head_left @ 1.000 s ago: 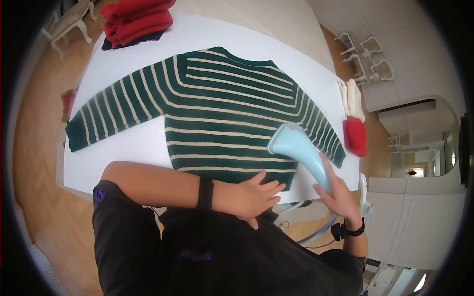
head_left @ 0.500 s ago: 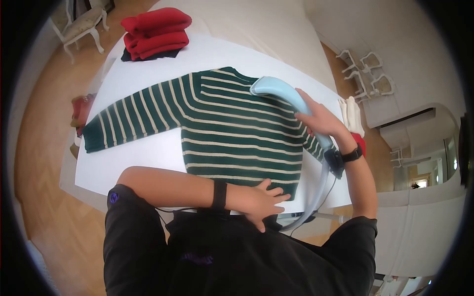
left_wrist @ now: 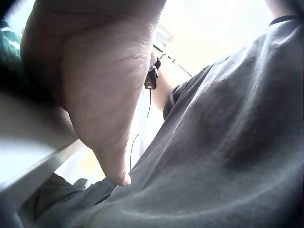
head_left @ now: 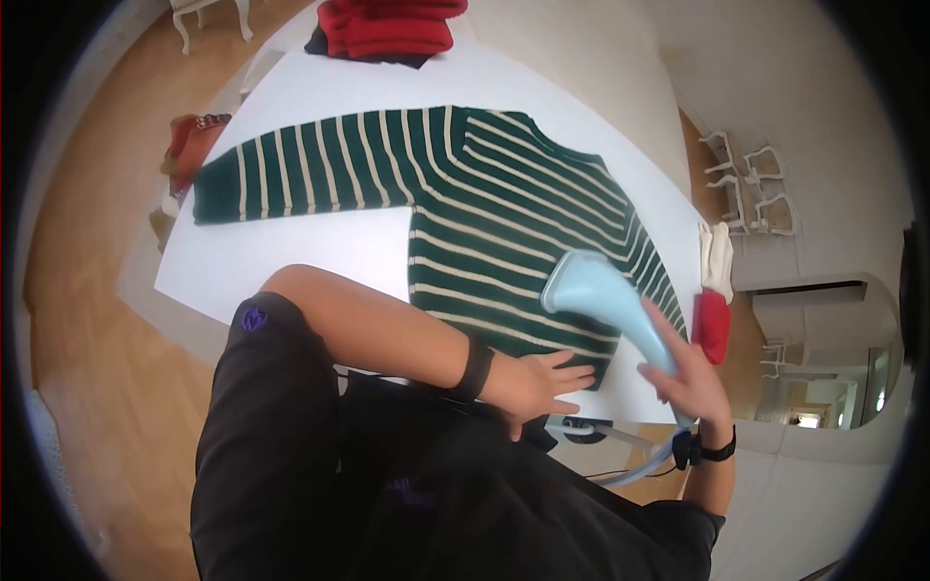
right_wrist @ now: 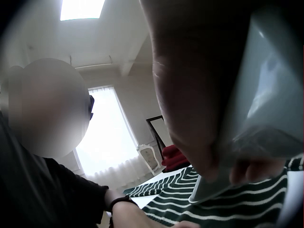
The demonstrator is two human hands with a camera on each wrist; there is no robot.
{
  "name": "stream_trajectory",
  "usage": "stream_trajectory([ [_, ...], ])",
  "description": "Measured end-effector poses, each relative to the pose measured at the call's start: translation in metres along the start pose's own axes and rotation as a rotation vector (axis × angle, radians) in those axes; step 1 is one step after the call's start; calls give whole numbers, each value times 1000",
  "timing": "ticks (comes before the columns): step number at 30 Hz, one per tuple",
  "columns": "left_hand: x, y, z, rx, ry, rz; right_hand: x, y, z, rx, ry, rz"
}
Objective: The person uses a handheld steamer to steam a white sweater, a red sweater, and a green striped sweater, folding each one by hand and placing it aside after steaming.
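A green knit sweater (head_left: 513, 223) with cream stripes lies spread on the white table (head_left: 291, 257). My left hand (head_left: 535, 389) rests at its bottom hem with the fingers straight and spread; the left wrist view shows its thumb (left_wrist: 111, 161) pointing down beside the dark shirt. With my right hand (head_left: 690, 382) I grip the handle of a light blue garment steamer (head_left: 601, 290). The steamer's head is over the lower right part of the sweater. In the right wrist view the fingers (right_wrist: 259, 170) curl round the handle, close over the stripes.
Folded red garments (head_left: 392, 34) are stacked at the table's far edge. On the right edge lie a cream folded cloth (head_left: 717, 259) and a red one (head_left: 712, 324). The steamer's hose (head_left: 644, 473) trails below my right hand. White chairs (head_left: 760, 189) stand beyond.
The steamer went up to the sweater's collar and right shoulder, then came back down toward the hem in my right hand. My left hand stays at the hem. The head view has shifted.
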State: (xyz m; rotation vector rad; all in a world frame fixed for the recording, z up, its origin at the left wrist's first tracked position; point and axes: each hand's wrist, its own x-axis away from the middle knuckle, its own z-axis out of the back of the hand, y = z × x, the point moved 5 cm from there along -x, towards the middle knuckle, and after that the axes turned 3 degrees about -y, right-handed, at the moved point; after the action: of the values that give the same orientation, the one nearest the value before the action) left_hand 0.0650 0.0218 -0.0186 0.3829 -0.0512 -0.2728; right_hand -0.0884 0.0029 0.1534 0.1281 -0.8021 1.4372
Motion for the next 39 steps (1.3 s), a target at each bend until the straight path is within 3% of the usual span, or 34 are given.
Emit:
stream_trajectory([
  [2,5,2,6,-109,24,34,17,3,-17,41,-33,18],
  [7,3,-2,3,-37,13,7,21,8,-36,-4,-11,-29],
  [11,4,0,10,-22,-21,24,-22,-10,-18,-32,77,143],
  [15,5,0,6,-53,73,23,-84,-40,18,-34,-10,98],
  [17,6,-1,5,-102,16,11,-131,-59,40,55,28,228],
  [19,3,0,6,-53,92,29,-167,-69,47,136,89,276],
  [23,3,0,8,-40,105,13,-199,-105,48,106,91,251],
  [26,4,0,7,-61,106,14,-203,-98,42,94,135,295],
  [28,4,-1,5,-76,132,24,-180,-90,40,131,181,378],
  [31,4,6,4,-92,80,102,-105,-76,32,114,61,327],
  [32,2,9,3,-85,70,123,-88,-61,26,111,87,509],
  [33,-1,10,1,-81,60,146,-58,-64,21,49,-14,248],
  [35,-1,5,-11,-53,97,183,-24,-35,4,282,38,514],
  [36,-3,2,-25,-110,257,139,-8,-26,-4,131,-87,288],
  [37,-6,1,-36,-171,417,101,4,-16,-10,242,-109,242],
  [38,-18,1,-43,-233,423,115,9,-10,-20,126,-111,144],
  [39,-17,3,-40,-228,445,145,10,-7,-26,162,-59,180],
])
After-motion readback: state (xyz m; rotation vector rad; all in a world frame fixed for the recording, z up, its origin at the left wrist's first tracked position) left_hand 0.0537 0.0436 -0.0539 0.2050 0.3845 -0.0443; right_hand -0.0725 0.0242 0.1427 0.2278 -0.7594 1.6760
